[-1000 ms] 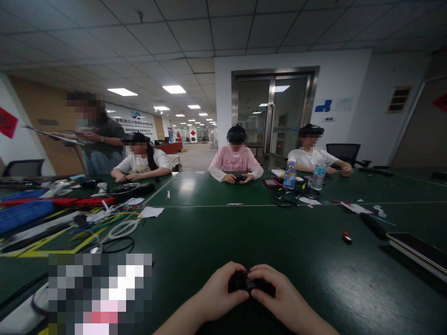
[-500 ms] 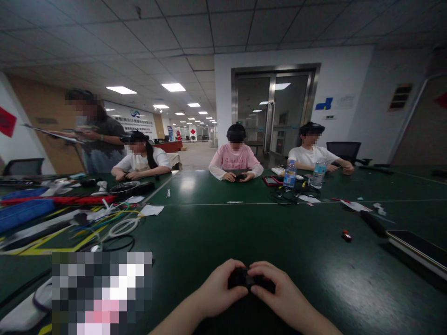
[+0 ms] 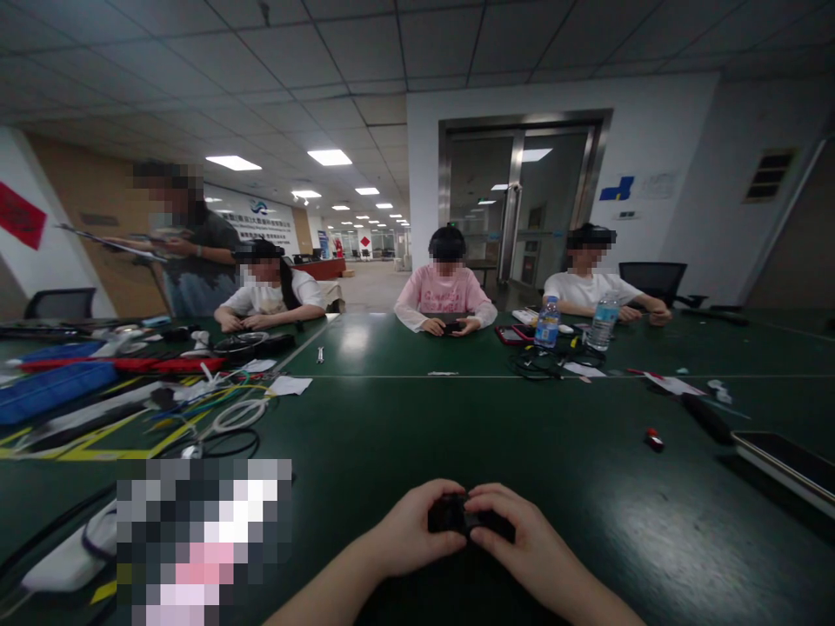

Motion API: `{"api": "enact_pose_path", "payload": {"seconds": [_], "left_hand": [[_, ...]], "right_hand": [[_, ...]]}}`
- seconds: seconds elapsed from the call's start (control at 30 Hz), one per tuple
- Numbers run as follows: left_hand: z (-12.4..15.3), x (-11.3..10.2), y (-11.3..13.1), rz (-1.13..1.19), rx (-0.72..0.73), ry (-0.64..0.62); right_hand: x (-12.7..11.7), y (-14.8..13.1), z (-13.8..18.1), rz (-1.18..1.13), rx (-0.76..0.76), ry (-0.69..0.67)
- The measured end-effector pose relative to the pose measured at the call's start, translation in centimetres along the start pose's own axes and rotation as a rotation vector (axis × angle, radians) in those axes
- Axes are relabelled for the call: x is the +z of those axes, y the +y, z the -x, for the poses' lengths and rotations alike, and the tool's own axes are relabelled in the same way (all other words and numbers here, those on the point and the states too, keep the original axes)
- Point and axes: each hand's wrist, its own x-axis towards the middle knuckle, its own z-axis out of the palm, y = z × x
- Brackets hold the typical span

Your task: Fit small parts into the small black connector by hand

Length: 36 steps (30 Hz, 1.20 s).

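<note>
At lower center, a person's left hand (image 3: 416,529) and right hand (image 3: 524,532) pinched a small black object (image 3: 449,515) over a green table (image 3: 365,435); it was already grasped, remaining handling unclear.

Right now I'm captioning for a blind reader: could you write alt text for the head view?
A small black object sits in the grip of the left hand and right hand, at a green table. Three people sit across; a fourth stands behind at left. Cables lie to the left, two bottles beyond at right.
</note>
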Motion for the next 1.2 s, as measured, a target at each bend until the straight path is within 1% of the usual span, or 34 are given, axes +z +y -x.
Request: {"api": "enact_pose_path", "payload": {"seconds": [0.17,0.27,0.43,0.6,0.83,1.2], "left_hand": [[0.12,-0.12,0.56,-0.037,0.001,0.005],[0.19,-0.22,0.82,-0.044,-0.023,-0.005],[0.16,-0.14,0.36,-0.028,-0.036,-0.020],[0.02,0.03,0.14,-0.022,-0.031,-0.012],[0.00,-0.01,-0.02,0.006,-0.026,-0.002],[0.03,-0.14,0.43,-0.033,-0.036,-0.020]], "right_hand": [[-0.10,-0.05,0.04,0.006,0.010,-0.003],[-0.09,-0.01,0.08,0.001,0.017,-0.016],[0.04,-0.01,0.21,-0.014,0.012,-0.028],[0.01,-0.21,0.23,-0.017,-0.015,-0.010],[0.07,-0.15,0.18,-0.013,-0.001,-0.015],[0.07,-0.01,0.13,-0.002,0.003,-0.017]]}}
